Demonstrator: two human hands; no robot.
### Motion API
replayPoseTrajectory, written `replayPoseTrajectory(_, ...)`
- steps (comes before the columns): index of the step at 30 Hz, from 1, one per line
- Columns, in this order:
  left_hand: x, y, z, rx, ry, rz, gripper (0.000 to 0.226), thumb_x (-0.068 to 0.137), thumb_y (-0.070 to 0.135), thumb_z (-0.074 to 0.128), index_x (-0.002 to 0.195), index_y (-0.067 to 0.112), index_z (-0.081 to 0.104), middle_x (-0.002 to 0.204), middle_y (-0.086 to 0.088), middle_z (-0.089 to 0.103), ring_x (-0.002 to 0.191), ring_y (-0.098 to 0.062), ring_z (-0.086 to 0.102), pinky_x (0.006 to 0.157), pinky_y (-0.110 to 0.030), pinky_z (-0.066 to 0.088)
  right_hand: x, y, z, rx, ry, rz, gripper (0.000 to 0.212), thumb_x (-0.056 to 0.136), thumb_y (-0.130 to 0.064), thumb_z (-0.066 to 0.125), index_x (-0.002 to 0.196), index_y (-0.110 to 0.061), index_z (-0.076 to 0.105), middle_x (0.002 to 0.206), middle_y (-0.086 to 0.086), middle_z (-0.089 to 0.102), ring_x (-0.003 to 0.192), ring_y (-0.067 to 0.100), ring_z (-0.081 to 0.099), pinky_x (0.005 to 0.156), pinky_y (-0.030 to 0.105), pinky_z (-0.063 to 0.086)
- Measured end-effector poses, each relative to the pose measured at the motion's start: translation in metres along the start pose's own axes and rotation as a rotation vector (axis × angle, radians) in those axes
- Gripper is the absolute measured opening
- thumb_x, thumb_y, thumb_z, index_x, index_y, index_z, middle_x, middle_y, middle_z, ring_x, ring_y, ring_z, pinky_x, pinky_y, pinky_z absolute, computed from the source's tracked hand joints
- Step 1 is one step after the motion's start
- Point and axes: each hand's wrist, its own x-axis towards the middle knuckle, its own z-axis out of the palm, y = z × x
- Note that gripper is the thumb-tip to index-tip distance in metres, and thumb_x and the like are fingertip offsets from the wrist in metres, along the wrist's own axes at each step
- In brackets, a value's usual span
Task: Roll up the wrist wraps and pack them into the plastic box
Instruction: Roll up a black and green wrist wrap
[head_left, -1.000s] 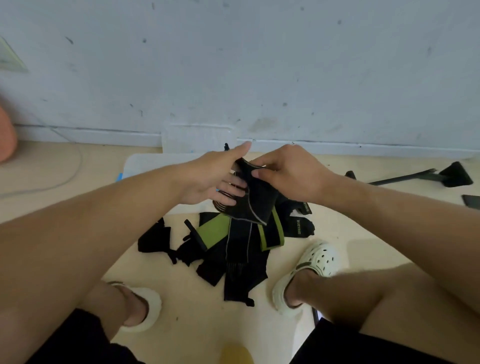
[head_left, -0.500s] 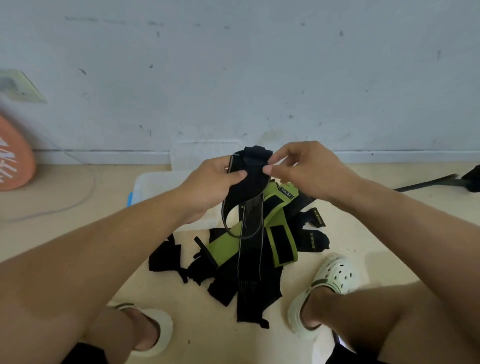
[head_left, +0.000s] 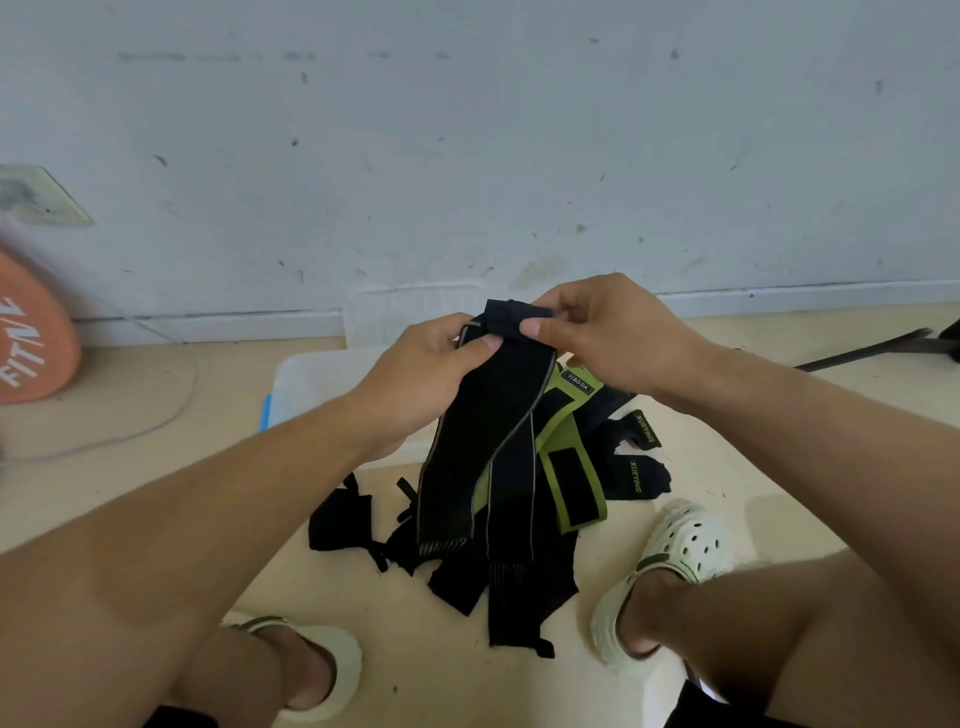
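Note:
A black wrist wrap (head_left: 488, 421) with grey edges hangs from both hands, its top end folded over into a small roll. My left hand (head_left: 421, 374) pinches that roll from the left with thumb on top. My right hand (head_left: 613, 332) pinches it from the right. Under the hanging strip a pile of wraps (head_left: 524, 551) lies on the floor, black ones and a green-edged one (head_left: 571, 467). The clear plastic box (head_left: 311, 384) stands behind my left hand, mostly hidden by my arm.
My two feet in white clogs (head_left: 670, 566) flank the pile on the beige floor. An orange disc (head_left: 31, 343) leans on the wall at far left, with a cable (head_left: 171, 415) on the floor. A black bar (head_left: 862, 351) lies at right.
Both hands lifted the black wrap higher off the pile, so it hangs longer. Its top end is folded over more between the fingers. The view has tilted down slightly.

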Motion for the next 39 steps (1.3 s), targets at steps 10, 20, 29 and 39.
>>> replayPoseTrajectory(10, -0.003, 0.006, 0.002, -0.035, 0.047, 0.027, 0.018, 0.104, 0.031, 0.060, 0.115, 0.024, 0.073, 0.093, 0.008, 0.079, 0.084, -0.006, 0.074, 0.073, -0.019, 0.053, -0.003, -0.001, 0.002, 0.007, 0.024, -0.032, 0.009, 0.100, -0.032, 0.065, 0.108, -0.030, 0.062, 0.079, -0.001, 0.076, 0.064, 0.004, 0.068, 0.063, 0.022, 0.047)
replayPoseTrajectory(20, -0.002, 0.005, -0.001, 0.031, 0.146, 0.015, 0.023, 0.101, 0.041, 0.063, 0.090, 0.026, 0.075, 0.077, 0.011, 0.073, 0.076, -0.005, 0.069, 0.065, -0.015, 0.049, -0.004, -0.001, 0.009, -0.147, 0.027, -0.052, 0.036, 0.087, -0.047, 0.078, 0.120, -0.033, 0.074, 0.080, -0.032, 0.068, 0.080, -0.011, 0.062, 0.077, 0.011, 0.041)
replayPoseTrajectory(29, -0.002, 0.003, -0.004, 0.107, 0.121, -0.004, 0.023, 0.100, 0.035, 0.067, 0.091, 0.015, 0.073, 0.077, 0.003, 0.072, 0.068, -0.004, 0.066, 0.062, -0.015, 0.049, 0.003, -0.006, 0.010, -0.070, 0.141, -0.052, 0.013, 0.097, -0.028, 0.068, 0.085, -0.028, 0.062, 0.083, -0.006, 0.073, 0.052, -0.006, 0.056, 0.053, 0.007, 0.040)
replayPoseTrajectory(39, -0.004, 0.002, -0.005, 0.143, 0.005, -0.017, 0.013, 0.101, 0.031, 0.066, 0.101, 0.023, 0.076, 0.085, 0.012, 0.076, 0.080, -0.004, 0.071, 0.070, -0.016, 0.049, 0.010, 0.001, 0.008, -0.026, 0.174, -0.067, 0.014, 0.103, -0.021, 0.060, 0.091, -0.027, 0.056, 0.087, 0.001, 0.073, 0.073, 0.011, 0.071, 0.080, 0.041, 0.061)
